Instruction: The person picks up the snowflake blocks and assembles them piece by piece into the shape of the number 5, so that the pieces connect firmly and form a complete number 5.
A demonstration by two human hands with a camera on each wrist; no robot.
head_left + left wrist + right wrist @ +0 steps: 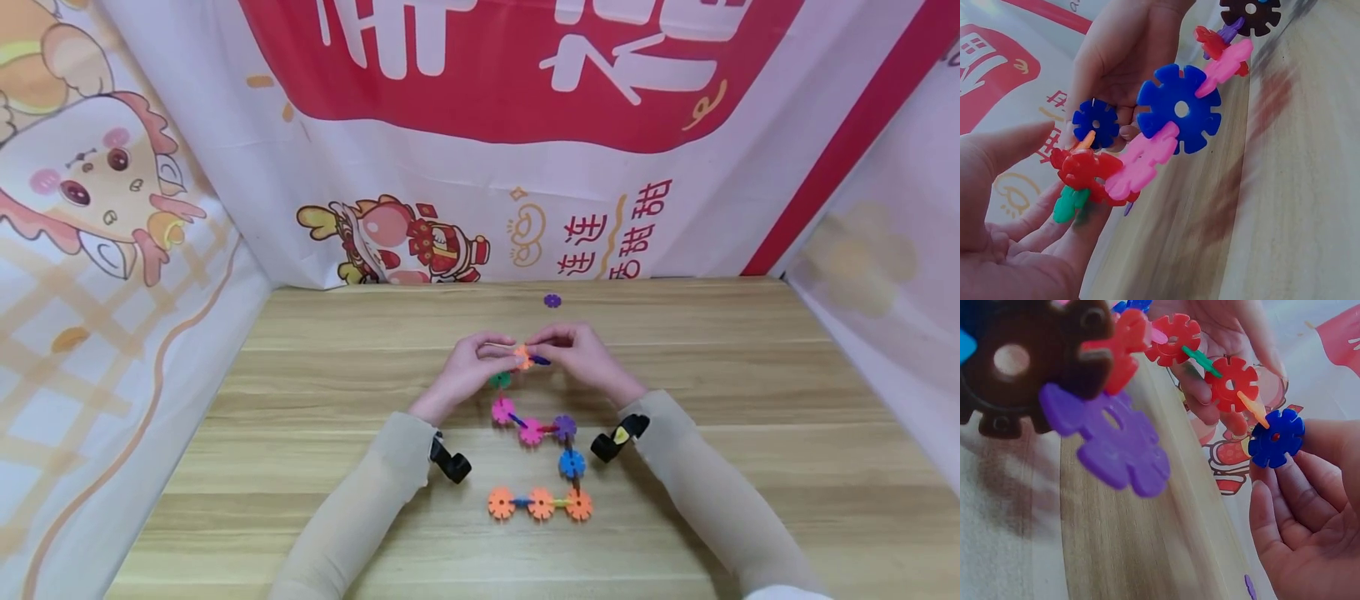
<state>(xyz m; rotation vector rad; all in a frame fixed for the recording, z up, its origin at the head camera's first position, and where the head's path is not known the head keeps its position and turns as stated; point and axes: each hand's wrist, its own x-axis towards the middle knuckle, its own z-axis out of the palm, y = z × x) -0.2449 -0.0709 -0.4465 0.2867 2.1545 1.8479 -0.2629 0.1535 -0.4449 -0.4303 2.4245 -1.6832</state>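
Note:
A chain of slotted snowflake discs, in several colours, lies zigzag from the hands toward the near side, its near row of orange discs (541,503) on the table. My right hand (587,357) pinches the dark blue end disc (1277,439) between thumb and fingers. A small orange disc (1253,410) links it to an orange-red disc (1232,384), followed by a green disc (1071,204). Beneath this stretch are the fingers (1079,250) of my left hand (468,369); its thumb stands apart from the discs. Pink (1142,161) and larger blue discs (1180,109) follow along the chain.
One loose purple disc (552,301) lies near the far edge of the wooden table (337,358). Printed cloth (450,167) hangs behind the table and along both sides. Black wrist straps (450,461) are on both sleeves.

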